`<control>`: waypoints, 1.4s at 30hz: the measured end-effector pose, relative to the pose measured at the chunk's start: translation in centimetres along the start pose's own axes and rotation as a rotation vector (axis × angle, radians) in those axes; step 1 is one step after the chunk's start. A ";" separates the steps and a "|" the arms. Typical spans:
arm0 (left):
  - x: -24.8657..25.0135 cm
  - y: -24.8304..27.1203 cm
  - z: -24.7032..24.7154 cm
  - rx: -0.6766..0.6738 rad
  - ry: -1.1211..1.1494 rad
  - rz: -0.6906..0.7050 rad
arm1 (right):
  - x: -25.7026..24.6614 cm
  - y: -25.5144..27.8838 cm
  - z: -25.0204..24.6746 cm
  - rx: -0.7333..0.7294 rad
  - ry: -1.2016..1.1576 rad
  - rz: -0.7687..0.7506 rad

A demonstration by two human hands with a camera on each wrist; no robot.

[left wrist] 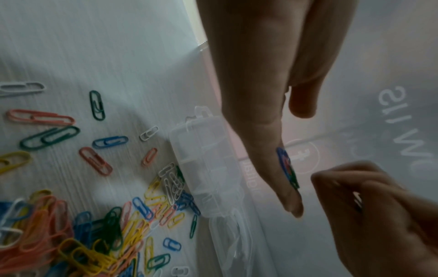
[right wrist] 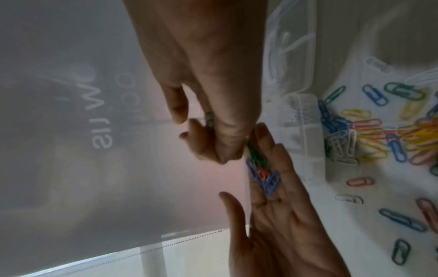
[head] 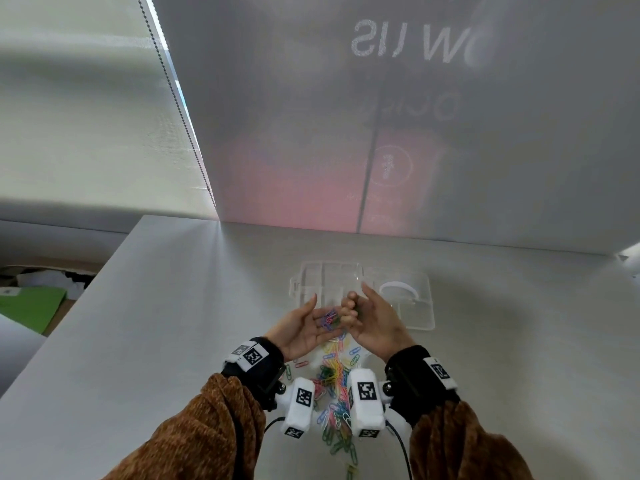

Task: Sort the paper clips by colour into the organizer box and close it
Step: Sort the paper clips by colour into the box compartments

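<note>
Loose paper clips [head: 337, 393] of mixed colours lie heaped on the bench [head: 138, 341], so sorting has barely begun. Left hand [head: 301, 327], flat and open, cradles several clips; right hand [head: 374, 323] pinches one beside them. Beyond, the organizer box [head: 363, 292] lies open, apparently near empty.

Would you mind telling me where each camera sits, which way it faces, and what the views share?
Head: worn on the head, looking forward and down at the table; both hands, wrist cameras and brown sleeves show.
Left wrist: looks along the left hand toward the clear box; the right hand enters at the corner.
Right wrist: looks along the right hand at the left palm holding paper clips.
Shared: all show the box and the loose clip pile.
</note>
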State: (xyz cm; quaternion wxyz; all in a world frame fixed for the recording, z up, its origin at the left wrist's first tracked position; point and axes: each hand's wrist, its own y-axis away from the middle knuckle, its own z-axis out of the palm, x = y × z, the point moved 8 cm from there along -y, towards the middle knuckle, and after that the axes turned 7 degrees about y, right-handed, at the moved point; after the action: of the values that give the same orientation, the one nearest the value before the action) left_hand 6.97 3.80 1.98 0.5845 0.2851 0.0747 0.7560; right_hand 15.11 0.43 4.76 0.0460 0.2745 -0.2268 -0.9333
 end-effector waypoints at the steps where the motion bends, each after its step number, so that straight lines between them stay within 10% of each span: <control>1: 0.0 0.0 0.0 -0.005 0.017 -0.002 | 0.2 -0.1 -0.1 0.031 0.057 0.016; 7: 0.5 0.4 -0.1 0.005 0.039 0.009 | -4.0 1.4 0.3 0.312 1.242 -0.378; 11: 0.6 0.5 -0.1 0.036 0.043 0.024 | -3.9 0.9 -0.5 0.381 1.454 -0.323; 24: 0.6 0.5 -1.0 0.053 0.026 0.090 | -2.9 0.0 -1.0 0.257 1.421 -0.383; 30: 1.3 0.5 -1.7 0.115 0.082 0.069 | -2.6 -1.3 -2.6 0.164 0.697 -0.159; 37: 1.9 0.5 -3.3 0.175 0.180 0.025 | -5.2 -7.6 -4.3 0.438 0.455 -0.086; 42: 2.6 0.1 -4.5 0.213 0.154 0.026 | -7.5 -12.0 -6.4 0.625 0.693 -0.101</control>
State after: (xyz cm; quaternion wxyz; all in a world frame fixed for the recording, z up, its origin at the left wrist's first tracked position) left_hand 4.20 7.17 -0.82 0.5338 0.2876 0.1953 0.7709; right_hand 25.36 10.15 -1.70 -0.0114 0.5813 -0.4548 -0.6746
